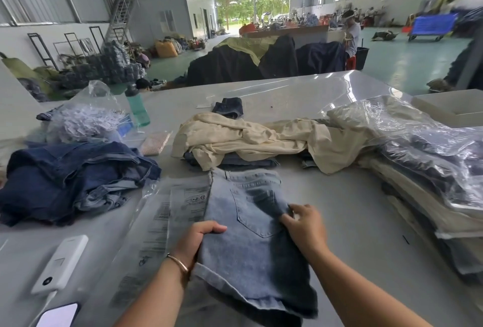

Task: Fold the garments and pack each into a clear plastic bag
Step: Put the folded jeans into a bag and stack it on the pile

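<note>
A pair of light blue denim shorts (251, 245) lies folded on the grey table in front of me, back pocket up. My left hand (196, 243) grips its left edge, fingers curled over the fabric. My right hand (304, 227) pinches the cloth at the right edge near the pocket. Clear plastic bags (167, 211) with printed warning text lie flat just left of the shorts, partly under them.
A heap of dark denim (70, 177) lies at the left. Cream garments (261, 141) pile up behind the shorts. Bagged garments (423, 170) are stacked at the right. A white power bank (61, 264), a phone (58, 316) and a green bottle (137, 107) sit on the left.
</note>
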The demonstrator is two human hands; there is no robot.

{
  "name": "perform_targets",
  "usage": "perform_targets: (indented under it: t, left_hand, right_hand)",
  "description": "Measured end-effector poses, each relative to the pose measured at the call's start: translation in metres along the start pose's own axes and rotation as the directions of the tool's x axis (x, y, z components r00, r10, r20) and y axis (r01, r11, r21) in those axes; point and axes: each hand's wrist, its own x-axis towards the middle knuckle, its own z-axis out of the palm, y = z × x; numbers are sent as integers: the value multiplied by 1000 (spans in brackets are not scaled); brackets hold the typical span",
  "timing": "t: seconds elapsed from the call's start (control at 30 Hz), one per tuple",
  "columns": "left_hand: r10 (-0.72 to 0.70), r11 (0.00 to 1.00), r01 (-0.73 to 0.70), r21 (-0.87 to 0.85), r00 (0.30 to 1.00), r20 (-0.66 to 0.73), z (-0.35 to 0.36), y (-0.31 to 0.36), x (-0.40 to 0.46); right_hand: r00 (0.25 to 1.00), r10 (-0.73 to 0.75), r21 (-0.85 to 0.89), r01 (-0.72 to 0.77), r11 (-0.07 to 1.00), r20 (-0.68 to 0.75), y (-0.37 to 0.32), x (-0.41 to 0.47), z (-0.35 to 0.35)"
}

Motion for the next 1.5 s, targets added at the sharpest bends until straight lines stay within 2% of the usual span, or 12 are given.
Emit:
perform_targets:
  t: [0.1,0.27,0.37,0.47,0.53,0.63,0.73,0.97,1.17,1.37,1.43,1.5]
  left_hand:
    - [9,997,1,-72,989,145,17,7,-7]
    - [37,994,0,-110,941,336,56,-22,-10]
    - [17,983,-47,178,986,165,75,-71,11]
    - [121,783,56,619,963,-239,68,-111,33]
    - [309,621,69,781,894,-325,53,-116,39]
    - [485,373,19,928,849,-212,35,-113,42]
    - [433,19,22,1000,901,-28,27,-116,48]
    - [342,-286,-66,956,925,166,17,-124,54]
    - [258,-299,-42,953,958,123,9,-116,51]
    - [430,-226,-14,974,896,113,-1,-112,58]
    - [449,-208,31,978,891,67,-5,-105,60]
    - [541,-119,89,989,841,-10,-8,-94,61]
  right_hand:
    - [986,-92,113,107,988,-137,-13,4,-42]
    - [980,-83,490,164,856,-183,16,-13,-120]
    - [967,129,408,-29,912,-221,77,-29,-130]
    - [895,440,275,-408,871,-65,140,-41,-106]
    - [877,479,189,-474,860,19,160,-49,-91]
    - [931,364,133,-357,924,-25,162,-54,-83]
    - [929,351,168,-331,929,-112,161,-53,-85]
    - [766,550,496,-354,793,-333,170,-70,-96]
    - [692,640,501,-445,742,-334,160,-77,-90]
    - [722,691,434,-628,646,15,143,-91,-75]
    - [716,620,283,-698,658,322,135,-96,-86]
    - [649,621,-119,-643,757,439,131,-103,-84]
